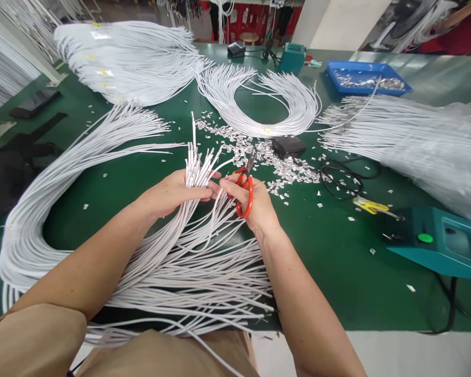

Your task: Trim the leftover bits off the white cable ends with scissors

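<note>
My left hand (pixel 180 191) is wrapped round a bunch of white cables (pixel 196 170), whose cut ends stick up above the fingers. Just beside it, my right hand (pixel 255 204) holds red-handled scissors (pixel 245 201), their dark blades pointing up and away. Thumb and fingertips of that hand also touch a single white cable at the edge of the bunch. Below both hands a large loop of white cables (pixel 220 285) spreads over the front of the table, its loose ends fanning to the right. The fingers behind the bunch are partly hidden.
Small white scraps (pixel 255 149) lie scattered around a black box (pixel 289 146) on the green table (pixel 337 293). Behind are a coiled cable bundle (pixel 255 120) and a blue tray (pixel 367 94). A teal machine (pixel 435 241) and yellow-handled tool (pixel 371 206) sit at right.
</note>
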A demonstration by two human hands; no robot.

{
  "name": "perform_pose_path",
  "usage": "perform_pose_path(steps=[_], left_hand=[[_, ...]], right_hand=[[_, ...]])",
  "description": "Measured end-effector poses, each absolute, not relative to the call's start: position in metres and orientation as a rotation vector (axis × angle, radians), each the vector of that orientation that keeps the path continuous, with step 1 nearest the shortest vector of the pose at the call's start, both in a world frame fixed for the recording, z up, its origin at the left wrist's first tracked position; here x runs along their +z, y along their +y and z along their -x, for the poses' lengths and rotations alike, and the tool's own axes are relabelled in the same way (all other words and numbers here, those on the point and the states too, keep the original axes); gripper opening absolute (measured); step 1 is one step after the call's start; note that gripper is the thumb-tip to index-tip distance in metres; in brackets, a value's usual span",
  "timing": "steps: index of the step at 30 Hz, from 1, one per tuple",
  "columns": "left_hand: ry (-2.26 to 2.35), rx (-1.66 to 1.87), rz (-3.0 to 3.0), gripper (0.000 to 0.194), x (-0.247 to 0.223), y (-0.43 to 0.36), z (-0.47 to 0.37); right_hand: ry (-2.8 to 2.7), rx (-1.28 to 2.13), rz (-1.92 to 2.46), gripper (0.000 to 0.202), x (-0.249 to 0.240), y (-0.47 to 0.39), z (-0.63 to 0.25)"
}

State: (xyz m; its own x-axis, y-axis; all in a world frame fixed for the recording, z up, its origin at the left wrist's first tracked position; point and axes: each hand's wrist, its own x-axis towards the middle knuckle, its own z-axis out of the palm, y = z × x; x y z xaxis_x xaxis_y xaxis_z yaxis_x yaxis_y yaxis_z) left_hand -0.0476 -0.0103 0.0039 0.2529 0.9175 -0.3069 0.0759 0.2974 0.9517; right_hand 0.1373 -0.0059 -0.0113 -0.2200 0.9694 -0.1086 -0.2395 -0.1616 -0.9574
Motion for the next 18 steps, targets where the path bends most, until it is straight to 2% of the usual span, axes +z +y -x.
perform_pose_path(steps=[3,5,7,11,18], left_hand=[[1.180,0.730,-1.136,0.041,0.009,-0.008,0.054],[1.206,0.727,-1.134,0.044,0.011,-0.008,0.056],[1.247,0.719,-1.129,0.050,0.011,-0.008,0.058],[1.254,0.720,-1.169,0.061,0.007,-0.008,0.058],[1.261,0.617,-1.242,0.063,0.013,-0.009,0.058]], right_hand=[[-1.033,1.230,1.167,0.026,-0.008,-0.005,-0.144],[-1.041,0.946,1.231,0.024,-0.007,-0.005,-0.146],[-1.111,0.829,1.240,0.020,-0.006,-0.007,-0.145],[-1.313,1.073,1.199,0.012,-0.009,-0.011,-0.133],[-1.295,1.411,1.132,0.011,-0.016,-0.013,-0.125]])
